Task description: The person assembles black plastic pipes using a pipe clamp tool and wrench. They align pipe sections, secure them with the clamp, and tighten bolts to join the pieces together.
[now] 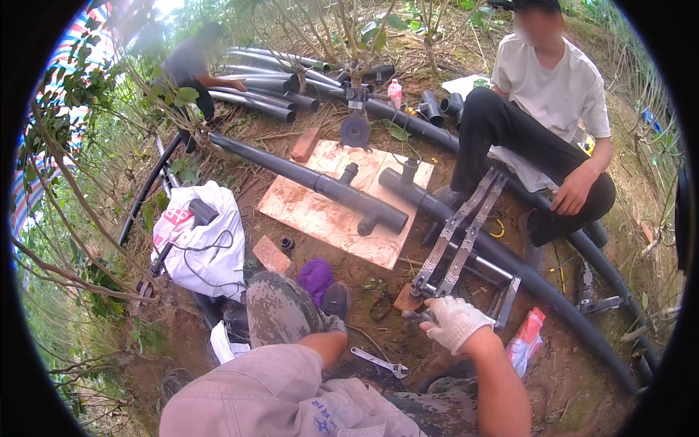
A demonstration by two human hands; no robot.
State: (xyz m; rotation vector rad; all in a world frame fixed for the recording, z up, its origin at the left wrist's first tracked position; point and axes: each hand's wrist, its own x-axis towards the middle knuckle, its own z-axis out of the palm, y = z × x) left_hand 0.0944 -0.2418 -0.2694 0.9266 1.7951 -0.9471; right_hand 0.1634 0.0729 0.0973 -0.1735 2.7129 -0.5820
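Note:
My right hand (457,323), in a whitish knitted glove, is closed at the near end of a silver metal clamp frame (466,226), seemingly round its short handle (416,316). The frame's long slotted arms lie across a thick black pipe (502,255) with a tee on its far end. Little shows of my left hand (336,325), down by my left knee next to a dark shoe (336,299); its fingers are hidden. An adjustable wrench (378,362) lies on the soil between my legs. A purple cloth (315,280) is near that shoe.
A black pipe with tee branches (328,186) rests on a wooden board (291,204). A seated person (553,95) is at the right; another person (188,65) bends by stacked pipes (269,84). A white sack (204,251), bricks (273,255) and shrubs stand around.

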